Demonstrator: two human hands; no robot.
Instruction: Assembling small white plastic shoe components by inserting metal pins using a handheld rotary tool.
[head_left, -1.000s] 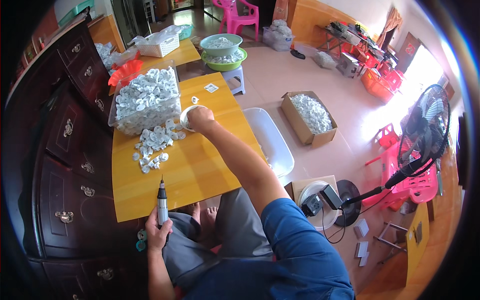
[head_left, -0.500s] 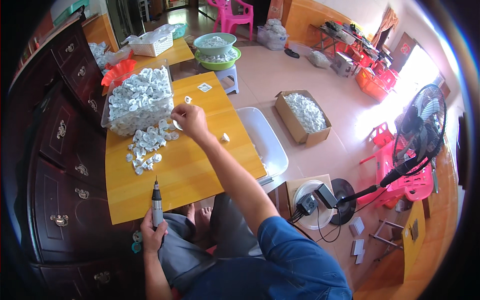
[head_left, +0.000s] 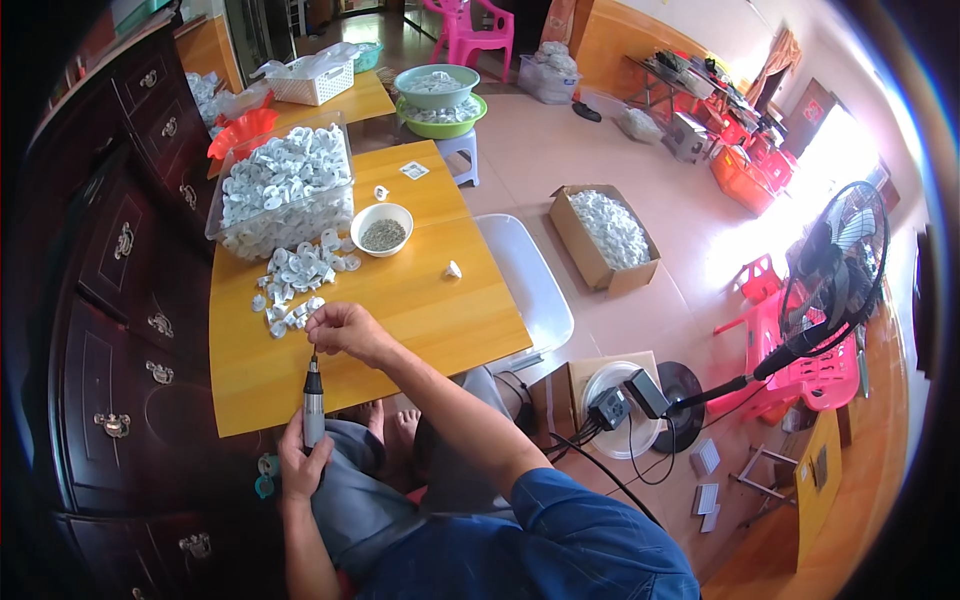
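Note:
My left hand (head_left: 303, 462) is wrapped round a silver and black electric screwdriver (head_left: 314, 410), held upright at the table's near edge with its bit upward. Above it, the fingers of my right hand (head_left: 345, 330) are pinched together at the bit's tip; whatever they hold is too small to make out. Beyond that hand stands a white bowl (head_left: 399, 222) with many tiny grey pieces (head_left: 383, 236) in it. Small white plastic parts (head_left: 300, 268) lie in a loose heap left of the bowl. Behind them, a clear plastic bin (head_left: 345, 205) is piled with more such parts.
Two single white parts lie on the yellow table (head_left: 440, 330), one right of the bowl and one behind it. At the table's right side is a translucent tub (head_left: 540, 290). Farther right are a cardboard box (head_left: 608, 240) of white parts and a black fan (head_left: 840, 260). Dark drawers (head_left: 120, 340) line the left.
My right hand has come from over the bowl back to the screwdriver's tip, uncovering the bowl. The left hand still holds the screwdriver in nearly the same place.

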